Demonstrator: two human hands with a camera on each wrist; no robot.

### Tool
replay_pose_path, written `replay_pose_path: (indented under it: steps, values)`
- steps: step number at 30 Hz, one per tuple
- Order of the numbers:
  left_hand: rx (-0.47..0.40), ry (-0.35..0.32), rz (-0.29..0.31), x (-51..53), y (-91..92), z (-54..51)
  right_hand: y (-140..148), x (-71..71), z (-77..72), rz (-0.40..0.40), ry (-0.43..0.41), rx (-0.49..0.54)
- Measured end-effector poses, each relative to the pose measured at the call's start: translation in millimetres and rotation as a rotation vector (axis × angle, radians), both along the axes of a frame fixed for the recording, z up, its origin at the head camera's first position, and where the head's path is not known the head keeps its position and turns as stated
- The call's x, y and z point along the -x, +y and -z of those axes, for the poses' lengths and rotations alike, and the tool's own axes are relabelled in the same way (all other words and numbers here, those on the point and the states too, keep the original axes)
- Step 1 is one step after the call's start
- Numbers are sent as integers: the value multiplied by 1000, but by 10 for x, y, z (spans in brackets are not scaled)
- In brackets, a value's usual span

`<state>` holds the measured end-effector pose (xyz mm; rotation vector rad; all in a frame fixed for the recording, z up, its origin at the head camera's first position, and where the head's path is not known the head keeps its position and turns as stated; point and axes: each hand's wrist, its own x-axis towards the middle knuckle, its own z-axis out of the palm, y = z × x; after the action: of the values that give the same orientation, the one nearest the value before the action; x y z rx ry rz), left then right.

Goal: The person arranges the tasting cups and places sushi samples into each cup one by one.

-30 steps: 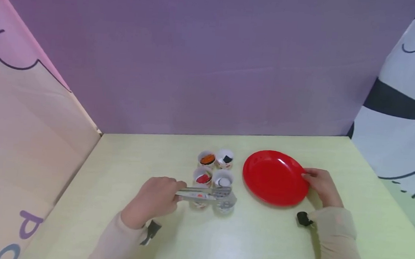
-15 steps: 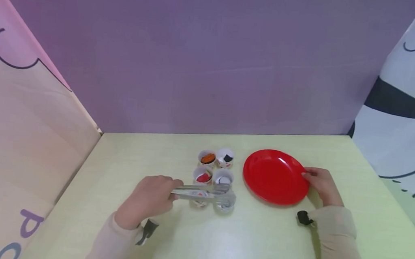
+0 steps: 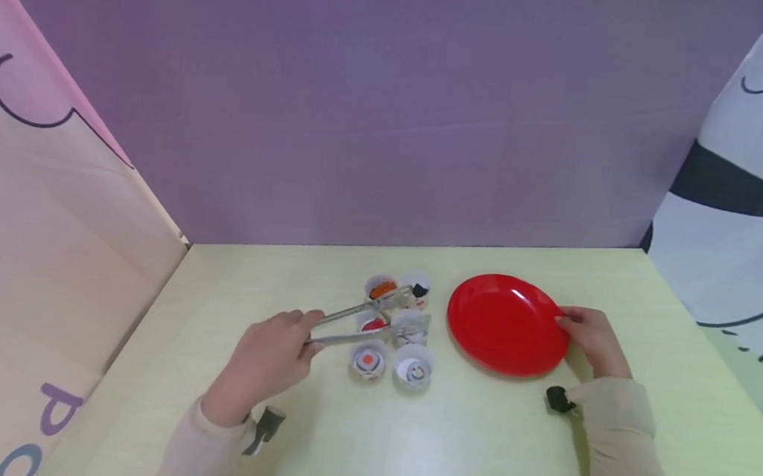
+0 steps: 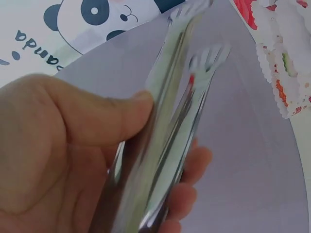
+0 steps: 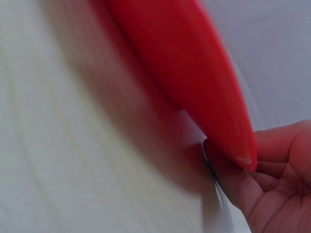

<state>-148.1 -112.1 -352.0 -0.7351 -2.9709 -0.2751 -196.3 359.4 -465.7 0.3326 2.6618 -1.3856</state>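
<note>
My left hand [image 3: 271,360] grips a pair of metal tongs [image 3: 350,338] by the handle end, thumb on one arm and fingers around the other. The tong arms stand apart above small paper cups, with no piece visible between the tips. In the near row, one cup [image 3: 367,372] has a pale piece with an orange-red centre; the other cup [image 3: 412,385] holds a whitish round piece. Orange, red and black-and-white pieces show in cups behind, partly covered by the tongs. On the right, my right hand [image 3: 592,340] pinches the rim of a red plate [image 3: 508,324], its thumb and fingers on opposite faces.
The pale wooden table [image 3: 472,454] ends at a purple backdrop [image 3: 431,122]. Printed panels stand at the left and right, the right one with a panda [image 3: 743,259]. Dark wrist-worn devices sit by both sleeves.
The tong arms have spread apart, and their tips have moved back from the near cups to the middle and far ones. My left hand has drifted slightly left. The right hand and plate stay put.
</note>
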Motion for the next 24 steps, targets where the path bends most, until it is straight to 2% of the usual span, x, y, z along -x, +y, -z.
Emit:
replay_pose_path:
  steps: [8,13,19,24]
  values:
    - [-132,55,-74,-6,9,50,6,0,-11,8,-32,13]
    - [-195,43,-135,33,-7,98,5,10,-6,10,-32,17]
    - [-294,35,-236,128,-46,150,5,7,-13,7,-33,21]
    - [-349,3,-276,177,-81,162,3,13,-3,12,-30,20]
